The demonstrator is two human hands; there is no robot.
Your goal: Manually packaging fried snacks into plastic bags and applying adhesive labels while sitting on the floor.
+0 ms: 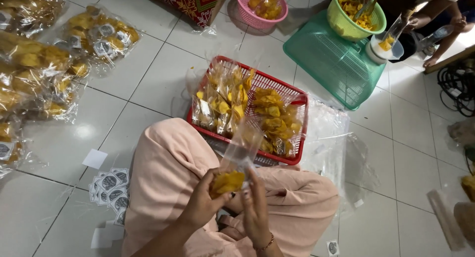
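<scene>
Presently, a clear bag (236, 160) of yellow chips is held between the left hand (202, 203) and right hand (256, 210); if squeezed, chips could be crushed or spilled towards the red basket (298, 131) beyond.

A red basket (296, 96) of bagged yellow chips stands mid-floor, with a pink basket (246, 15) and a green bowl (341, 23) far behind it. Sealed chip packs (99, 37) pile at the far left, and round sticker sheets (111, 187) lie near left on the white tiles.

One red basket (296, 96), two round bowls (257, 20).
</scene>
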